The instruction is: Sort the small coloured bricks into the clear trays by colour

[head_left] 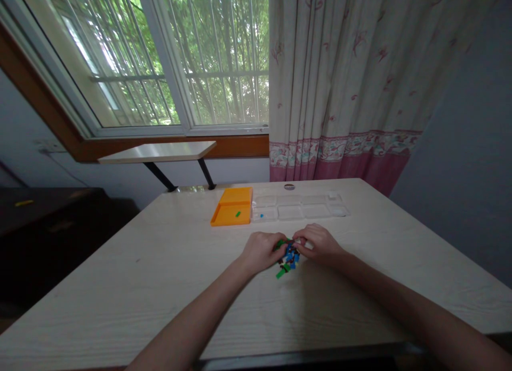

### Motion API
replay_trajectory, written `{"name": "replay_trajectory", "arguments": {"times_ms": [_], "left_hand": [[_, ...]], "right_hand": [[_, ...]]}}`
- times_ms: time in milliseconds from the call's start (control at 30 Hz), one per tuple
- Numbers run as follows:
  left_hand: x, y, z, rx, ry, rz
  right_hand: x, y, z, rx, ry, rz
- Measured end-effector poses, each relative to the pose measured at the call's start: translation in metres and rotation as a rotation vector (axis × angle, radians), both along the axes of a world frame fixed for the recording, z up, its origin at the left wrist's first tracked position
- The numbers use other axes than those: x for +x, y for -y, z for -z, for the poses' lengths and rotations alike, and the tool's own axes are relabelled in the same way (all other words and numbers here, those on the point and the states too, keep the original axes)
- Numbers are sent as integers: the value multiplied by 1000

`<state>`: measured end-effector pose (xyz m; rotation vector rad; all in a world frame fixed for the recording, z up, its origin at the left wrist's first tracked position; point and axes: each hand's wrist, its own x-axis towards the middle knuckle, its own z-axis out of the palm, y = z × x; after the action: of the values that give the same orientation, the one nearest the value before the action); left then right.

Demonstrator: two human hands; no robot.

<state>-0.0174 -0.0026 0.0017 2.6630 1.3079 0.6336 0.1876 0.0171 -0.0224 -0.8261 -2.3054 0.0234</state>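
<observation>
Small blue, green and dark brown building bricks [292,260] lie in a loose pile on the table, between my two hands. On the pile's left, my left hand [261,251] is closed, its fingers pinching at green and dark pieces along the upper edge. My right hand [319,245] comes in from the other side, thumb and fingers pressed together at a dark brown piece. Both sets of fingertips nearly meet above the pile. Exactly which bricks each hand grips is too small to tell.
Behind the hands lie an open orange case [231,215] with a green brick [238,214] inside, and a clear compartment tray [288,213] holding a small blue piece [262,215]. A round disc [289,187] sits at the far edge. A raised shelf [168,151] stands back left.
</observation>
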Motion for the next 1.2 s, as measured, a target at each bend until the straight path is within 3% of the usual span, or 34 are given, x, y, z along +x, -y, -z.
{"name": "replay_trajectory", "arguments": {"times_ms": [367,667,800,1033,1200], "left_hand": [[-1,1,0,-66,84,27],[-16,-9,-6,-60,18,-9],[-31,-19,-6,-36,-74,-68],[-36,-23,-5,1,-188,-18],[-31,-19,-7,5,-223,25]], "right_hand": [[-3,3,-2,-55,-98,-8],[2,-3,-6,69,-161,38],[12,-10,-21,155,-190,89],[15,-32,-60,324,-165,141],[9,-44,-60,414,-196,209]]}}
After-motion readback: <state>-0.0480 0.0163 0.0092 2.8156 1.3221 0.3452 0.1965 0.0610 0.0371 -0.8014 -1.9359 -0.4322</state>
